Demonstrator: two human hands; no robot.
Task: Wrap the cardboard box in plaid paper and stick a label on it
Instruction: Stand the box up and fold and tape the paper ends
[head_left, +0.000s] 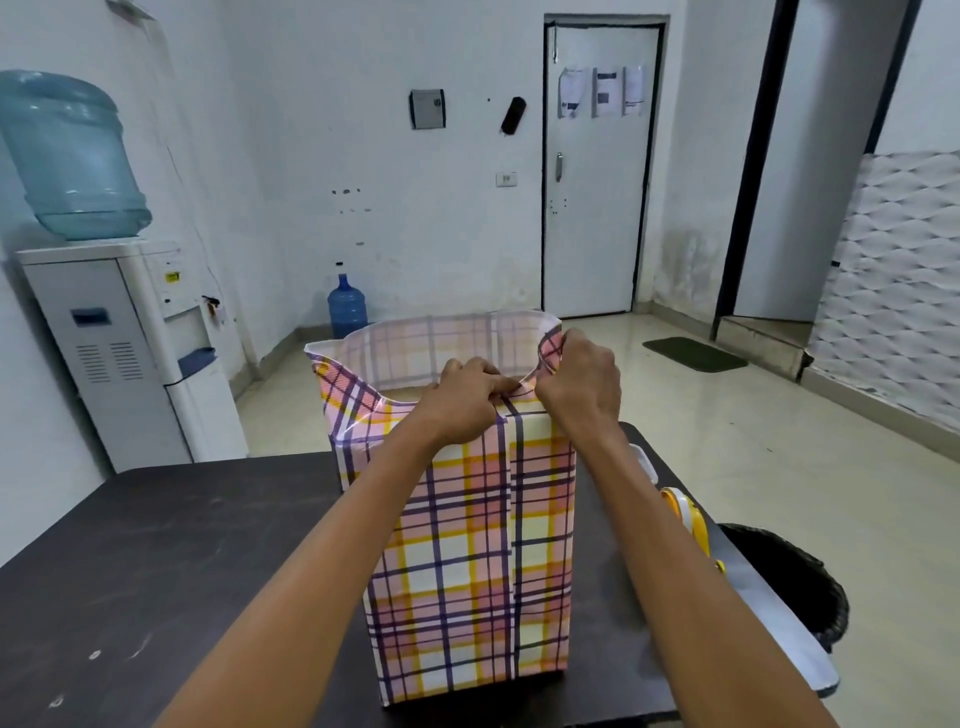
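Fingers on plaid paper edge

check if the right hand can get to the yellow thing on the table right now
Probably, once it lets go: the right hand pinches the plaid paper at its top fold, and the yellow thing lies beside that forearm with nothing between.

Nothing here reads clearly: the three printed sheets taped to the door are too blurred, and so is the yellow sticker on the water dispenser.
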